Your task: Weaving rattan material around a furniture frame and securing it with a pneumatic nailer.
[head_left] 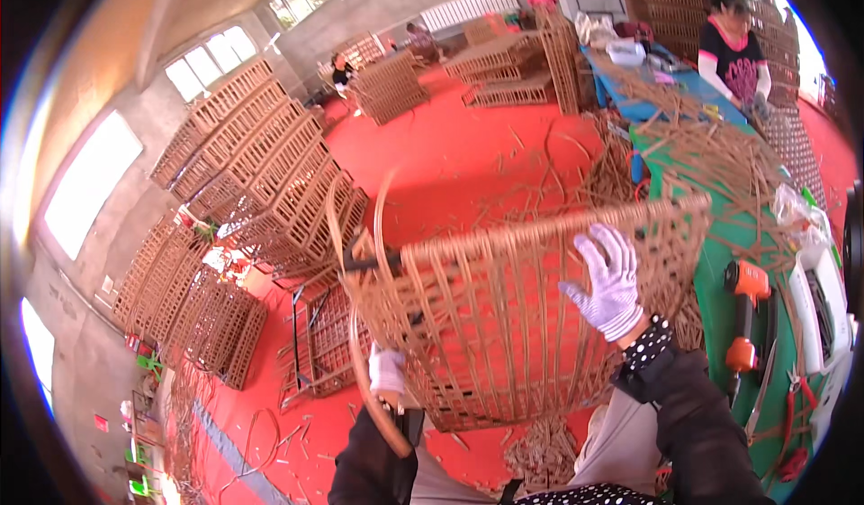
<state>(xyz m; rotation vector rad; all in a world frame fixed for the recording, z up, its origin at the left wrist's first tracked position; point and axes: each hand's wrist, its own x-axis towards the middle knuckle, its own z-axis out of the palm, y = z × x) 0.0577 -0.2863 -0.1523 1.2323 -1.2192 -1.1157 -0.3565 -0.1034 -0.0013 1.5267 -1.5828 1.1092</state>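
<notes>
Right hand point(607, 282), gloved: open, fingers spread, on or just over the face of the wicker frame point(486, 257), below its upper rim point(540, 231); contact not confirmed. Left hand point(387, 370), also gloved, sits at the frame's left side, partly behind a curved cane strand point(372, 415); its fingers are hidden from me, so I cannot tell whether they grip.

Position: frame in front of my legs, above the red floor point(423, 172). Its right end overlaps, in my view, the left edge of the green-covered desk point(715, 311); touching or not, I cannot tell. Near that edge lies an orange-and-black hand tool point(745, 282).

Handling, estimated: light for its bulk, the weave being mostly gaps. I expect the wrapped rim to be stiff, the thin slats springy and liable to bow or crack under a hard pinch. Smooth strands may slide against glove fabric. Best holds: the rim toward its right corner, plus the left side; I would avoid the open middle.
</notes>
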